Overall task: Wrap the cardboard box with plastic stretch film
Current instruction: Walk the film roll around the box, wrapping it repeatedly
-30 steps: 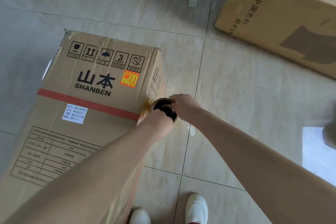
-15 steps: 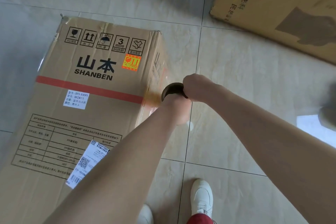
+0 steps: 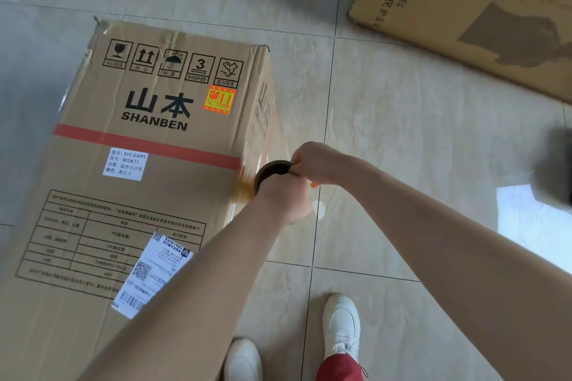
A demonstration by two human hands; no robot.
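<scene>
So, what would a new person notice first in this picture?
First the big SHANBEN cardboard box lying on the tiled floor at left. Then both hands, left hand and right hand, holding the stretch film roll upright at the box's right edge. A second cardboard box lies at top right.

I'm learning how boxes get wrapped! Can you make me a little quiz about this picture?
1. True or false: both hands hold the stretch film roll.
2. Which side of the SHANBEN cardboard box is the roll beside? A) its right side B) its left side C) on top
3. Fill in: the shoes are ____ in colour.

Key:
1. True: left hand and right hand each have a grip on it.
2. A
3. white
</scene>
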